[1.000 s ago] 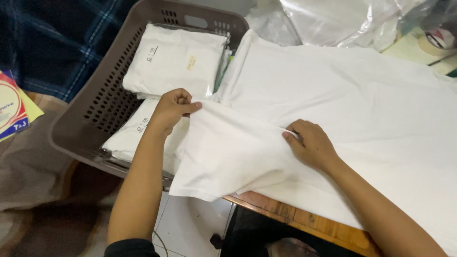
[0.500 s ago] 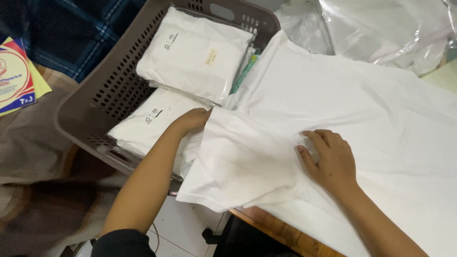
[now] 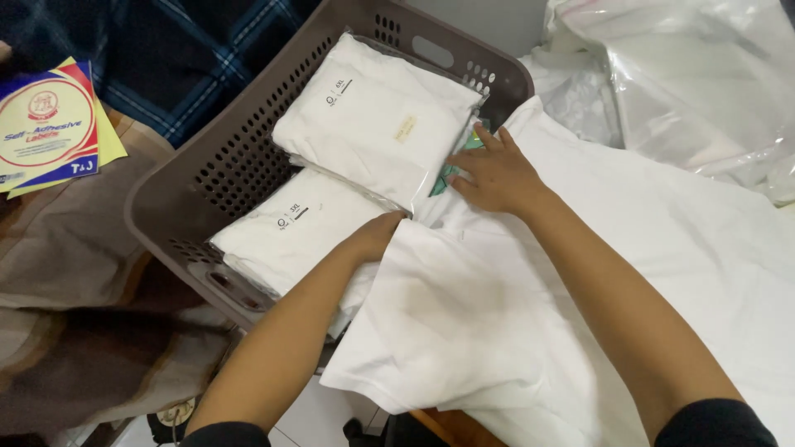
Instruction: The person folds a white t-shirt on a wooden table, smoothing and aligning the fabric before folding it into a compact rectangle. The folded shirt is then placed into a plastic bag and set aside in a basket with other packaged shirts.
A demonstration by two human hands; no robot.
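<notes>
Head view: folding in hand. The left hand (image 3: 374,238) has its fingers tucked out of sight under the folded edge of the white garment (image 3: 497,331); grip cannot be told. The right hand (image 3: 494,174) lies open and flat, pressing the garment's top edge beside the grey basket (image 3: 174,207) of bagged shirts (image 3: 373,116). By judgement, the fold next wants smoothing. The garment overhangs the table edge; room lies rightward.

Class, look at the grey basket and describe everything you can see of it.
The grey plastic basket is rectangular, with walls pierced by rows of small holes and a slot handle in its far rim. It sits tilted beside the white garment. Inside lie flat packets of folded white cloth in clear wrap. The left hand reaches over its near corner.
</notes>
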